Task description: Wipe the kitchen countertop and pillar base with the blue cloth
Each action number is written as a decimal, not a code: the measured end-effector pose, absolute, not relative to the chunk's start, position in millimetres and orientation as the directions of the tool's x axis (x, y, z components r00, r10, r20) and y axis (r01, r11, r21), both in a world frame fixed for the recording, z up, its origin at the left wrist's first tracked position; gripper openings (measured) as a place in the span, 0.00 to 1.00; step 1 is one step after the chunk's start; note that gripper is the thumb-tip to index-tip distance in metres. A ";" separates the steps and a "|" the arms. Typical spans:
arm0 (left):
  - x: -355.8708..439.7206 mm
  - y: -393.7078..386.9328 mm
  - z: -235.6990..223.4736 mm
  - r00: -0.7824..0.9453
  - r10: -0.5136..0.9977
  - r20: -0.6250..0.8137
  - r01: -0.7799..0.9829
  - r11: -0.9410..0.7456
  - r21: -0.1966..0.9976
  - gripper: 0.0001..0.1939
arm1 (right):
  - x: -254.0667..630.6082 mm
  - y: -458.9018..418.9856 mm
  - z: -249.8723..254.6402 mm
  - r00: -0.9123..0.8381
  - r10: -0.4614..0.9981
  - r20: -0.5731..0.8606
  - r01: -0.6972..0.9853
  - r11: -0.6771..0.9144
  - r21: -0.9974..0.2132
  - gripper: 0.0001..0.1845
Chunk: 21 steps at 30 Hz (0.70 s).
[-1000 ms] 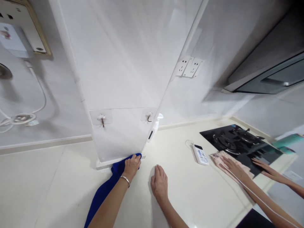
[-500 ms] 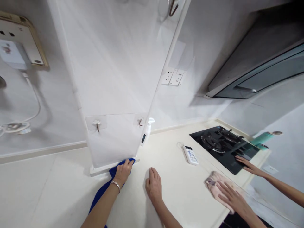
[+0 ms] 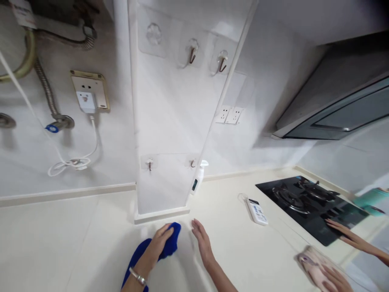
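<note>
My left hand (image 3: 158, 244), with a silver bracelet at its wrist, grips a blue cloth (image 3: 174, 242) just in front of the base of a white tiled pillar (image 3: 173, 121). The rest of the cloth trails under the wrist, partly hidden by my forearm. Beside it, on the right, my right hand (image 3: 204, 243) holds nothing; its fingers are stretched out over the cream counter (image 3: 231, 247), and whether it touches the surface I cannot tell. A low ledge (image 3: 161, 216) runs along the pillar's foot, just beyond the cloth.
At the right, another person's hands rest on a pink cloth (image 3: 313, 265) and a black gas stove (image 3: 316, 215). A white remote (image 3: 257, 211) lies on the counter. Behind the pillar's edge stands a white spray bottle (image 3: 199, 177). A plug with cable (image 3: 88, 102) hangs at left.
My left hand has drawn the blue cloth back from the pillar's ledge towards me. My right hand's fingers have straightened. The view has shifted left, and the other person's cloth has moved right.
</note>
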State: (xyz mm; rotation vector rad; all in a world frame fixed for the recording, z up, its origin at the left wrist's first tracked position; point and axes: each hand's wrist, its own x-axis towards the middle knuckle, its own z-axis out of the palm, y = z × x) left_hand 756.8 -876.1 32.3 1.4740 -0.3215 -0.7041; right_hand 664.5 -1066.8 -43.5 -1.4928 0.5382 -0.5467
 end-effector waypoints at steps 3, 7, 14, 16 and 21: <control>736.3 -873.5 69.1 0.644 -0.745 -0.177 0.177 -0.080 0.981 0.25 | 656.6 -1026.2 14.3 0.921 -0.379 -0.088 0.087 0.419 -0.904 0.30; 738.3 -859.7 86.7 0.604 -0.794 -0.061 -0.021 -0.093 0.995 0.19 | 630.2 -997.3 57.1 0.989 -0.118 -0.093 -0.032 0.440 -0.897 0.26; 748.2 -845.9 64.9 0.580 -0.804 -0.127 -0.060 -0.199 0.978 0.20 | 604.1 -1004.0 53.6 0.949 -0.121 -0.291 -0.270 0.160 -0.949 0.22; 749.7 -848.2 59.6 0.550 -0.828 -0.106 0.000 -0.127 0.992 0.22 | 606.0 -1011.8 67.0 0.934 -0.237 -0.266 -0.212 0.230 -0.950 0.20; 783.7 -836.4 29.8 0.833 -0.538 -0.126 0.079 -0.110 0.991 0.32 | 608.1 -1040.4 117.8 0.838 -0.496 -0.226 0.003 0.418 -0.908 0.18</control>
